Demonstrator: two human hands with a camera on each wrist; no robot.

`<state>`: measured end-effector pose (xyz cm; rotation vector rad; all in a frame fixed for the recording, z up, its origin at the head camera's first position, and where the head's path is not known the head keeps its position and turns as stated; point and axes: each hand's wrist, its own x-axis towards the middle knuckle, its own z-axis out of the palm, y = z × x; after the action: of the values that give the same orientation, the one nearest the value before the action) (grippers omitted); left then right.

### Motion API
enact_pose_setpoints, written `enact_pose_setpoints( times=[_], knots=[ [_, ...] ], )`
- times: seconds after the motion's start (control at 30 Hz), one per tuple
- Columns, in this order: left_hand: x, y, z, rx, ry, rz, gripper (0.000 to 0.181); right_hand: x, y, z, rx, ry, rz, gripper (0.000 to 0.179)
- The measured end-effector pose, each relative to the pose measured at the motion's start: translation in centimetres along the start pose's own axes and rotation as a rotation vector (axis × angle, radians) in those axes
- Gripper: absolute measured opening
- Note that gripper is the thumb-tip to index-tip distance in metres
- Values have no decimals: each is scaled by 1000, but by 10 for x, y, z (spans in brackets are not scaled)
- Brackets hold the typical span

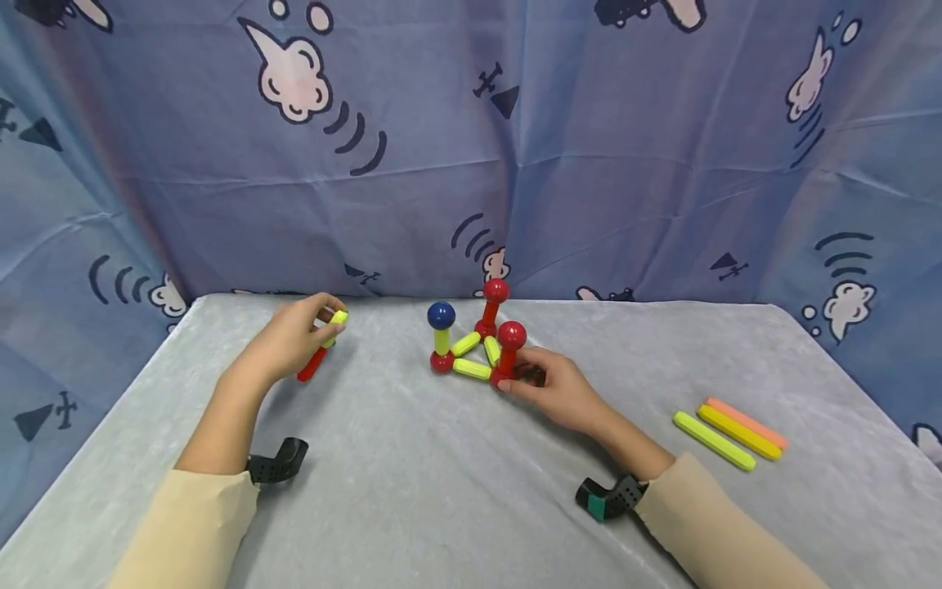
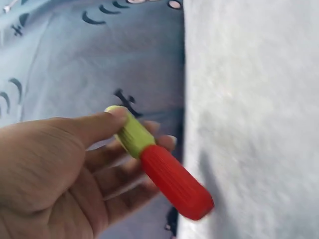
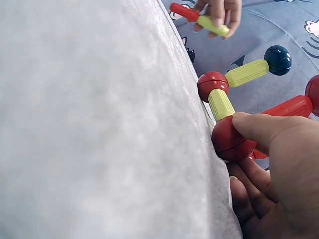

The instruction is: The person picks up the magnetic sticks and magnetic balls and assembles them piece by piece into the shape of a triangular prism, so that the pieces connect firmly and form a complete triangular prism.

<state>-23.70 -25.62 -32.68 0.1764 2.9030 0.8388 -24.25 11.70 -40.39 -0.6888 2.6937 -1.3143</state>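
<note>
At mid-counter (image 1: 412,491): ball-and-rod frame (image 1: 472,370), triangular base, red balls at the corners, yellow-green rods between them. Uprights on all three corners: left one is yellow-green with blue ball (image 1: 441,316) on top; far one and near-right one are red, topped by far red ball (image 1: 496,290) and near red ball (image 1: 512,335). Right hand (image 1: 557,388) is pinching corner ball (image 3: 233,139) under the near-right upright, thumb on one side, fingers curled beneath. Left hand (image 1: 294,335), well apart to the left near the far edge, pinches yellow-green rod (image 2: 134,137) between thumb and fingers; red rod (image 2: 177,181) is joined end to end with it and sticks out free. Pair looks lifted; can't judge the gap to the counter. Lime rod (image 1: 714,440), yellow rod (image 1: 739,432) and orange rod (image 1: 746,422) lie side by side at right, untouched. My read: mid-build, right steadying the frame, left handling parts. Next move probably calls for splitting the pair or bringing it across, lining up a rod end with a ball, right keeping the corner still so the uprights don't tip.
</note>
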Motion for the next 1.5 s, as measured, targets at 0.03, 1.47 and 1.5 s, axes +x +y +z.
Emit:
enact_pose_setpoints(
  times=[0.03, 1.47, 1.5],
  knots=[
    [1, -3, 2, 5, -23, -1, 33, 0, 0, 0, 2, 0, 3, 32],
    [14, 143, 19, 22, 74, 472, 21, -3, 7, 2, 19, 48, -53, 30],
    [16, 143, 22, 24, 77, 472, 21, -3, 7, 2, 21, 49, -58, 30]
  ],
)
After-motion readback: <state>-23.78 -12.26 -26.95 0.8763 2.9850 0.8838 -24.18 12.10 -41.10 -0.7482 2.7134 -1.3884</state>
